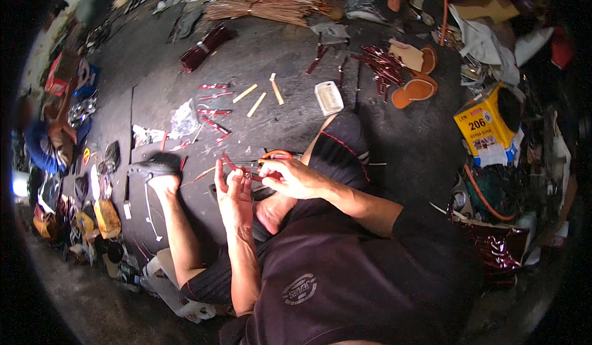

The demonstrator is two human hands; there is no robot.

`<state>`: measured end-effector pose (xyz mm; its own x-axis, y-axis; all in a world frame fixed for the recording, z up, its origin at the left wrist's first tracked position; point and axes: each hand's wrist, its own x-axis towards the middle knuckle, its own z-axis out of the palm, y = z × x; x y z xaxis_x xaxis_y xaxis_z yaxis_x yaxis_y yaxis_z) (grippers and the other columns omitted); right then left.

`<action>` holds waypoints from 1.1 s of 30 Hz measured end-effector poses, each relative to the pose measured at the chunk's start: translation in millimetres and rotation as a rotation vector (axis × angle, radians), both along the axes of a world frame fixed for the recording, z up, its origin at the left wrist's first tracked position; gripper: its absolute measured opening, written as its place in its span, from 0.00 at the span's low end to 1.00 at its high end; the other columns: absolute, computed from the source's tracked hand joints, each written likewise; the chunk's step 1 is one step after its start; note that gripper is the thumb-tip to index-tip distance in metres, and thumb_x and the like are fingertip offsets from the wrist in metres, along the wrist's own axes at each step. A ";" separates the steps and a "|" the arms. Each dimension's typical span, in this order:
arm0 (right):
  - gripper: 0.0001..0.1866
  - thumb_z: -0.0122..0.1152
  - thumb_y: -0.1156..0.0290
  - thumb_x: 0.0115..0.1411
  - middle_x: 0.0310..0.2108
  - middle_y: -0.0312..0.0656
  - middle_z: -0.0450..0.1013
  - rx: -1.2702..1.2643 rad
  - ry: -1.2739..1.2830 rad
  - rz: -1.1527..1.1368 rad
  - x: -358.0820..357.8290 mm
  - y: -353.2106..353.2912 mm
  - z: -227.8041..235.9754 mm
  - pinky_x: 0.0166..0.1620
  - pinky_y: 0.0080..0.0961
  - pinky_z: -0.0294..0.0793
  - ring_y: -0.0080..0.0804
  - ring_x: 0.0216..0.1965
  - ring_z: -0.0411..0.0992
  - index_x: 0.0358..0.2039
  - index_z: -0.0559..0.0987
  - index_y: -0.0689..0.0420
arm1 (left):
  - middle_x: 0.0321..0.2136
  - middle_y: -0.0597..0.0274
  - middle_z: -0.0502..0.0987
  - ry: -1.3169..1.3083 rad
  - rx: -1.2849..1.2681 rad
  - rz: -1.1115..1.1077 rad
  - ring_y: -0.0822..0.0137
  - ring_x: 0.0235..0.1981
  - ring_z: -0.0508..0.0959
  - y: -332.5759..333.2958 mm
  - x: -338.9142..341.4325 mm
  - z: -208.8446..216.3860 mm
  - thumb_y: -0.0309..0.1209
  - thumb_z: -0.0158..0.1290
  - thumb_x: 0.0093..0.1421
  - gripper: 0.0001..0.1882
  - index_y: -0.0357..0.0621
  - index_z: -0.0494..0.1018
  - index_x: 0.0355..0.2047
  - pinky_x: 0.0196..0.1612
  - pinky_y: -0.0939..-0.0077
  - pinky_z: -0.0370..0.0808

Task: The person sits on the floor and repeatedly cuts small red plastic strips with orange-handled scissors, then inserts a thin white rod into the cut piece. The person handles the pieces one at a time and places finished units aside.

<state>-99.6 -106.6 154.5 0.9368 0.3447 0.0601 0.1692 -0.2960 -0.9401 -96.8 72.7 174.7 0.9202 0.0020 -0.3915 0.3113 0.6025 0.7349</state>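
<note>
Raised in front of my lap, my left hand (234, 198) pinches a thin dark red strap (227, 159) between thumb and fingers, its index finger pointing up. A small shiny metal piece, perhaps a buckle, shows on the strap between my hands. My right hand (292, 178) comes in from the right with bent fingers closed at the strap's other end. Just beyond my right hand lies an orange-handled tool (276, 154), its kind partly hidden. Several short red straps (216, 112) with shiny bits lie on the dark floor board ahead.
Pale strips (256, 104) and a white tray (328, 99) lie ahead. Farther right are a pile of dark red straps (380, 65) and tan sandal soles (414, 91). A yellow box (486, 126) stands right. A brown bundle (265, 5) lies far back; another person (52, 138) sits left.
</note>
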 end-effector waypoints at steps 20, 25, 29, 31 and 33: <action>0.18 0.61 0.58 0.60 0.40 0.50 0.77 -0.582 -0.152 -1.036 100.1 -321.0 -70.5 0.46 0.36 0.74 0.43 0.41 0.77 0.44 0.79 0.57 | 0.41 0.61 0.78 0.118 0.261 -0.187 0.71 0.43 0.78 37.1 -22.1 -76.8 0.31 0.52 0.66 0.16 0.39 0.69 0.53 0.50 0.76 0.74; 0.20 0.58 0.52 0.60 0.30 0.51 0.78 -0.600 0.052 -0.853 167.5 -246.7 -69.9 0.39 0.40 0.72 0.47 0.36 0.78 0.32 0.81 0.59 | 0.40 0.61 0.78 0.100 0.279 -0.185 0.71 0.43 0.78 41.4 -28.2 -70.7 0.31 0.52 0.66 0.17 0.38 0.69 0.53 0.49 0.77 0.74; 0.14 0.62 0.58 0.57 0.33 0.51 0.79 -0.587 -0.081 -0.921 230.8 -258.0 -122.4 0.43 0.41 0.74 0.49 0.38 0.77 0.34 0.81 0.57 | 0.41 0.60 0.78 0.129 0.359 -0.197 0.70 0.43 0.78 41.1 -26.5 -57.1 0.32 0.52 0.66 0.18 0.37 0.69 0.53 0.50 0.76 0.74; 0.16 0.65 0.58 0.55 0.37 0.52 0.78 -0.630 0.053 -0.935 256.7 -256.9 -128.5 0.45 0.42 0.74 0.51 0.42 0.76 0.38 0.80 0.57 | 0.41 0.61 0.78 0.122 0.368 -0.181 0.71 0.42 0.78 47.4 -31.5 -64.6 0.32 0.52 0.66 0.18 0.38 0.69 0.53 0.50 0.76 0.73; 0.21 0.66 0.57 0.54 0.41 0.54 0.77 -0.641 0.151 -0.975 274.0 -244.5 -121.8 0.48 0.42 0.74 0.52 0.45 0.75 0.42 0.78 0.58 | 0.40 0.61 0.78 0.119 0.371 -0.171 0.72 0.40 0.77 52.6 -37.0 -70.5 0.33 0.52 0.66 0.18 0.38 0.69 0.53 0.48 0.77 0.73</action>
<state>174.4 -351.0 32.7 0.8038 -0.5949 0.0021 -0.4905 -0.6648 -0.5634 -133.7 125.3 104.2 0.8679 0.0144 -0.4965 0.4795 0.2365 0.8451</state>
